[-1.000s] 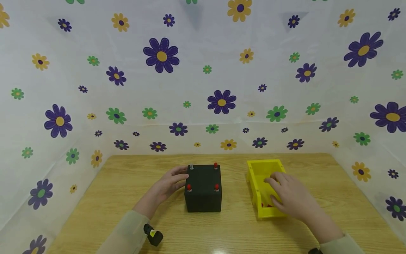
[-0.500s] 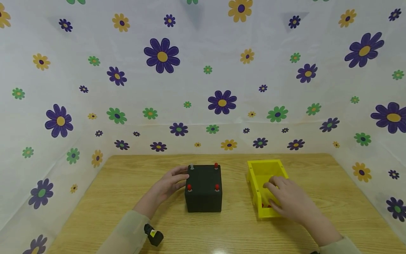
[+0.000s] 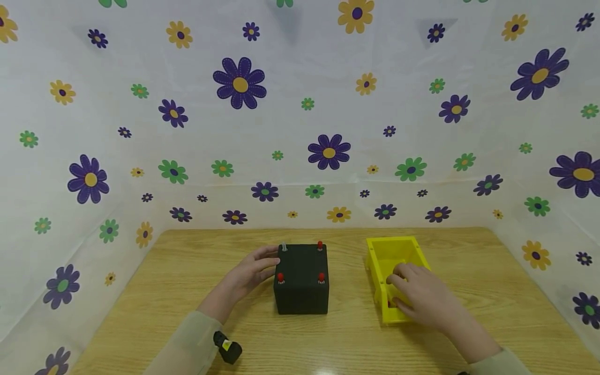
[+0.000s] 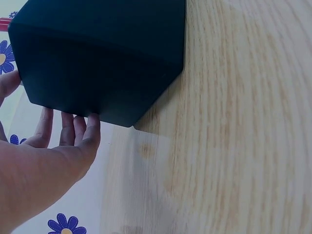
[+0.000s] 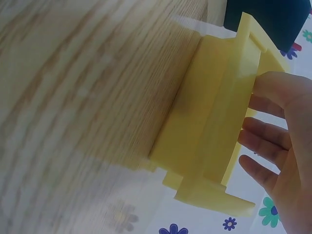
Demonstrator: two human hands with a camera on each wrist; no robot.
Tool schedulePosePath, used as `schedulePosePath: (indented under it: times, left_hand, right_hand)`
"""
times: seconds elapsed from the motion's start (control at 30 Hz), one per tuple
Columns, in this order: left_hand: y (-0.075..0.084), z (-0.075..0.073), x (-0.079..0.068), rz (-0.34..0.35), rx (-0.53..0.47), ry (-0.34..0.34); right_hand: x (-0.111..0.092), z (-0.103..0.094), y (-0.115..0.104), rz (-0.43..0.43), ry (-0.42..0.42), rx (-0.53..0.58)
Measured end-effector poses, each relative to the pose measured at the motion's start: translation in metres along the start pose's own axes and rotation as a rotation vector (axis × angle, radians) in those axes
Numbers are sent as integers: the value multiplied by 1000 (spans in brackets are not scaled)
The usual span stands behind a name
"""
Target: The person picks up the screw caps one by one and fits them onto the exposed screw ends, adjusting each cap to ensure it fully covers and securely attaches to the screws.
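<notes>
A black box (image 3: pixel 303 265) stands on the table, with red-capped switches (image 3: pixel 280 277) at three corners of its top and a bare metal one (image 3: pixel 284 247) at the back left. My left hand (image 3: pixel 245 276) rests against its left side, fingers extended; the left wrist view shows the fingertips (image 4: pixel 92 119) along the box's edge. To the right is a yellow bin (image 3: pixel 377 278). My right hand (image 3: pixel 424 299) reaches over its right wall, fingers bent loosely down inside. Small red pieces (image 3: pixel 391 304) show at the bin's front end, partly covered by the thumb. The right fingertips are partly hidden behind the bin's wall (image 5: pixel 204 117).
Both things stand on a wood-grain table (image 3: pixel 347 344). A white flower-print sheet (image 3: pixel 281 125) encloses the back and sides. A small black device (image 3: pixel 228 348) is strapped at the left sleeve (image 3: pixel 187 338).
My right hand has moved slightly left and lower into the yellow bin, its thumb coming nearer the red pieces. The left hand and the black box have stayed put.
</notes>
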State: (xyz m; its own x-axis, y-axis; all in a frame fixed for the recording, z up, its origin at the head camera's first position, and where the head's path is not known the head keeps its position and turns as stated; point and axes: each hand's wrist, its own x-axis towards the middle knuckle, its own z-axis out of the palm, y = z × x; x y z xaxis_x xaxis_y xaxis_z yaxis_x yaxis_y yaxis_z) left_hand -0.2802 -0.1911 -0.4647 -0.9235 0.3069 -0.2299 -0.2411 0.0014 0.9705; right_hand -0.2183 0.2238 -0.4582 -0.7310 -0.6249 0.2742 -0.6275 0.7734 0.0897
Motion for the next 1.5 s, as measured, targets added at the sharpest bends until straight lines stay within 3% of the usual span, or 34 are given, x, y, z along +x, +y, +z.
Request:
schedulePosePath:
  times: [0.7,1.1,1.5]
  left_hand:
    - [-1,0,0,3,3,-4]
    - [-1,-2,1,2,4,-8]
    - [-2,-3,2,-8,-2,-3]
  right_hand:
    - [11,-5,2,-22,-56,37]
    - [18,-8,-1,20,-134,46]
    - [21,-6,1,28,-144,68]
